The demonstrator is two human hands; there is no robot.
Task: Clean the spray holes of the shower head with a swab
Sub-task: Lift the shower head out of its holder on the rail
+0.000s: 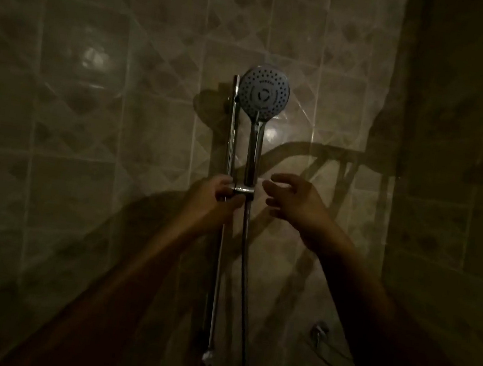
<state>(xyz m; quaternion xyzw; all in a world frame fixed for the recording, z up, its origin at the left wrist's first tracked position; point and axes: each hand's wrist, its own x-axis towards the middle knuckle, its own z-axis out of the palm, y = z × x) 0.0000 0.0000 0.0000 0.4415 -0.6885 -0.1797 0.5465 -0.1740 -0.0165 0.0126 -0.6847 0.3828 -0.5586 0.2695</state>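
Note:
A round shower head with a grey face full of spray holes stands upright in a chrome holder on a vertical slide rail. Its chrome handle runs down into the holder. My left hand grips the holder and rail from the left. My right hand hovers just right of the holder with fingers loosely curved, touching nothing. No swab shows in either hand.
The room is dim. A hose hangs from the holder down the tiled wall. A chrome wall fitting sits at the lower right. The corner with a side wall lies to the right.

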